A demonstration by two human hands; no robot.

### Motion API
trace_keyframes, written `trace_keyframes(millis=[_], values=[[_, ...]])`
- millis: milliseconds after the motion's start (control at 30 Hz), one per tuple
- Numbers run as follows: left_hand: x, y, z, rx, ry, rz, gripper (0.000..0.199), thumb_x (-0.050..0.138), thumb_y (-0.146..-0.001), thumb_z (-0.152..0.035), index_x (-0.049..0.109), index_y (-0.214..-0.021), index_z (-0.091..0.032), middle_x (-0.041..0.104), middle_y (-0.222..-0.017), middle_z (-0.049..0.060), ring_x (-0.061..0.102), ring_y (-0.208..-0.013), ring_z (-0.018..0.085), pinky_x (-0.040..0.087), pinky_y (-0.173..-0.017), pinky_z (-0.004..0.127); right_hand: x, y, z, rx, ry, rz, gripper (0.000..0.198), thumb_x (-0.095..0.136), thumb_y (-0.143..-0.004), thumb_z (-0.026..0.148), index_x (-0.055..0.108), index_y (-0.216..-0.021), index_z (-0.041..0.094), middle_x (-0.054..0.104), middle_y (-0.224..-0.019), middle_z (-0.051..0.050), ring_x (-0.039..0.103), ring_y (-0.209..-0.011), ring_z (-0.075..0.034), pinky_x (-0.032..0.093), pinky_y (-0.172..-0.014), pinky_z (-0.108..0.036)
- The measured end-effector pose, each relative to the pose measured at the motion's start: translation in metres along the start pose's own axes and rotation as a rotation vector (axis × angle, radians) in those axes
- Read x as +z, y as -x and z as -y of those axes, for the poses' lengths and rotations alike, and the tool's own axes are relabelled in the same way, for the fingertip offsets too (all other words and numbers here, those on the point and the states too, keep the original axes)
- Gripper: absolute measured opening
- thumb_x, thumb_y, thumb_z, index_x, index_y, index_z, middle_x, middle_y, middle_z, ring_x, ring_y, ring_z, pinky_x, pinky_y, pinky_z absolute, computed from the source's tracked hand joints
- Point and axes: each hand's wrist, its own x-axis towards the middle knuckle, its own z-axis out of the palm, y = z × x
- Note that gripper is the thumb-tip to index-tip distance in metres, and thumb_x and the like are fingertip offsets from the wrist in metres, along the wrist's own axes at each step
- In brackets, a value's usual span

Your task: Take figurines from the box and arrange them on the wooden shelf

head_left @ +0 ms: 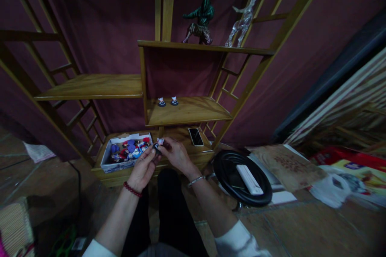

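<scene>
Between my two hands is a small figurine [160, 141] with a light head and a dark base. My left hand [145, 167] pinches it low on the left, and my right hand [175, 153] grips it from the right. Just left of them, a white box [123, 165] holds several small colourful figurines [132, 148], red, blue and purple. Above and beyond my hands, two similar figurines stand upright on the middle shelf [193, 112]: a left one [161, 102] and a right one [174, 101].
A phone [196, 137] lies on the lowest shelf, right of my hands. On the top shelf stand a dark green crouching statue [200, 22] and a clear deer figure [243, 20]. A black round stool [223, 168] bears a white oblong object [249, 179]. Plastic bags [330, 186] lie farther right.
</scene>
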Motion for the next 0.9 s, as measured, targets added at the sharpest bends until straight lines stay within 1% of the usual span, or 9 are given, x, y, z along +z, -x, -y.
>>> trace_keyframes(millis=[100, 267, 467, 733, 900], values=[[0.0, -0.001, 0.001, -0.003, 0.0, 0.007, 0.021, 0.068, -0.067, -0.011, 0.066, -0.087, -0.016, 0.067, -0.092, 0.002, 0.06, -0.078, 0.01, 0.048, -0.072, 0.022, 0.0, 0.001, -0.002, 0.003, 0.003, -0.006, 0.013, 0.056, -0.079, 0.027, 0.06, -0.09, 0.021, 0.063, -0.082, -0.001, 0.057, -0.074, -0.013, 0.043, -0.068, -0.022], [0.003, -0.001, 0.0, -0.02, 0.03, -0.018, 0.018, 0.066, -0.068, -0.007, 0.066, -0.083, -0.016, 0.067, -0.088, 0.002, 0.06, -0.078, 0.01, 0.049, -0.073, 0.022, 0.001, 0.002, -0.006, 0.009, -0.021, -0.031, 0.013, 0.056, -0.079, 0.026, 0.06, -0.091, 0.021, 0.063, -0.082, -0.001, 0.058, -0.074, -0.013, 0.044, -0.069, -0.023], [0.006, -0.002, 0.0, -0.014, 0.047, -0.011, 0.02, 0.064, -0.07, -0.007, 0.065, -0.088, -0.015, 0.067, -0.093, 0.003, 0.061, -0.081, 0.011, 0.049, -0.076, 0.022, 0.001, 0.004, -0.008, 0.016, -0.085, -0.049, 0.018, 0.055, -0.08, 0.027, 0.06, -0.096, 0.02, 0.063, -0.088, -0.003, 0.059, -0.078, -0.013, 0.046, -0.073, -0.025], [0.014, -0.002, 0.002, -0.01, 0.012, 0.013, 0.023, 0.064, -0.069, -0.006, 0.065, -0.089, -0.017, 0.066, -0.096, 0.003, 0.061, -0.086, 0.011, 0.047, -0.082, 0.023, -0.002, 0.007, -0.011, 0.029, -0.106, -0.066, 0.017, 0.054, -0.08, 0.026, 0.061, -0.094, 0.02, 0.063, -0.088, -0.003, 0.06, -0.077, -0.013, 0.047, -0.073, -0.025], [0.017, -0.004, 0.005, -0.016, 0.001, 0.014, 0.022, 0.065, -0.068, -0.007, 0.066, -0.088, -0.016, 0.067, -0.092, 0.003, 0.061, -0.084, 0.011, 0.048, -0.081, 0.023, -0.006, 0.008, -0.013, 0.039, -0.104, -0.092, 0.016, 0.053, -0.081, 0.026, 0.062, -0.091, 0.019, 0.064, -0.086, -0.003, 0.06, -0.076, -0.013, 0.047, -0.071, -0.025]])
